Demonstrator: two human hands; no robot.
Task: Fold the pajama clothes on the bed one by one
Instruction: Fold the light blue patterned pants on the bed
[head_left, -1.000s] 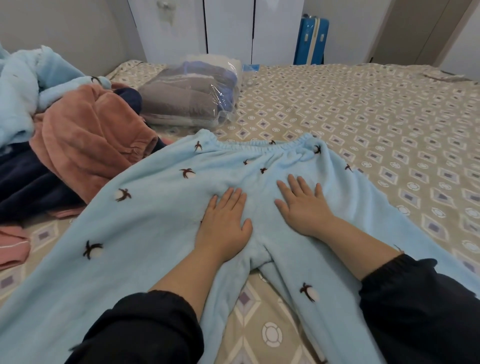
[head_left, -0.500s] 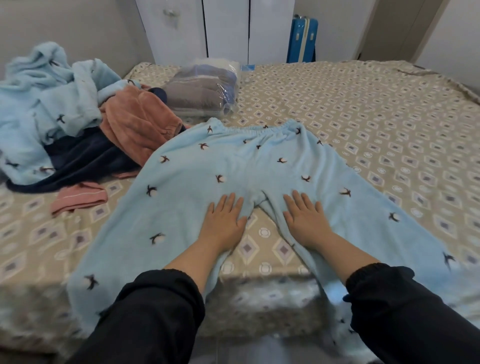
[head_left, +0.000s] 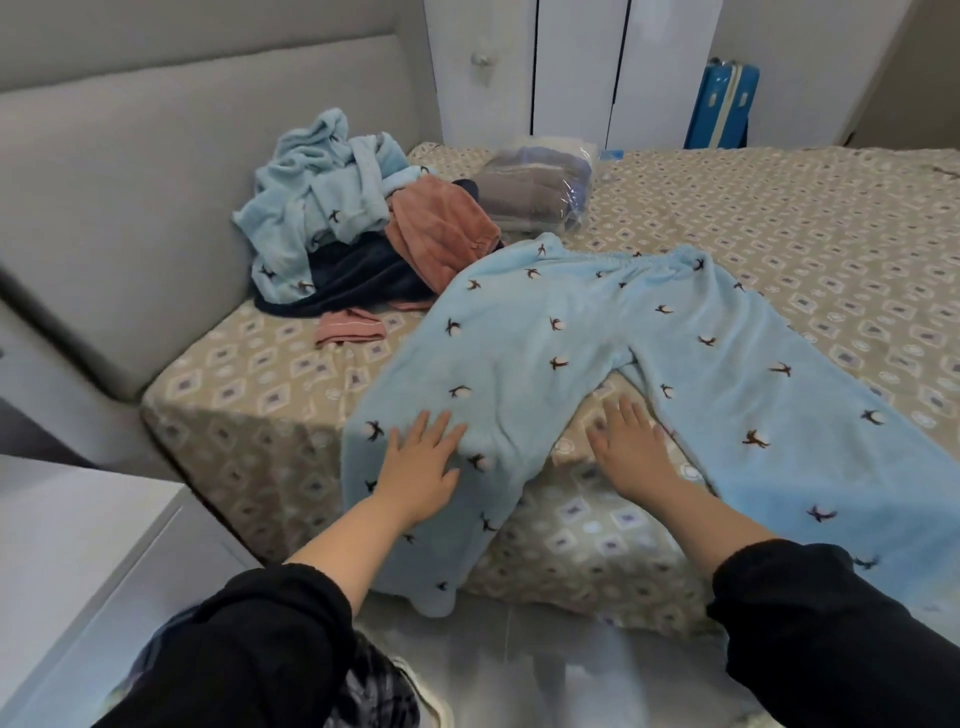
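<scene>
Light-blue fleece pajama trousers (head_left: 571, 332) with small dark bird-like motifs lie spread flat on the bed (head_left: 779, 218), waistband far, legs splayed apart, the left leg draping over the near edge. At their far left lies an unfolded heap: a matching blue top (head_left: 317, 197), a salmon garment (head_left: 441, 228), a navy garment (head_left: 353, 280) and, nearer, a small pink piece (head_left: 350, 327).

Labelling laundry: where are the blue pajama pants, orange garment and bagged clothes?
blue pajama pants (head_left: 519, 332), head view, upper leg.
orange garment (head_left: 441, 228), head view, bunched middle.
bagged clothes (head_left: 530, 192), head view, plastic front.
</scene>
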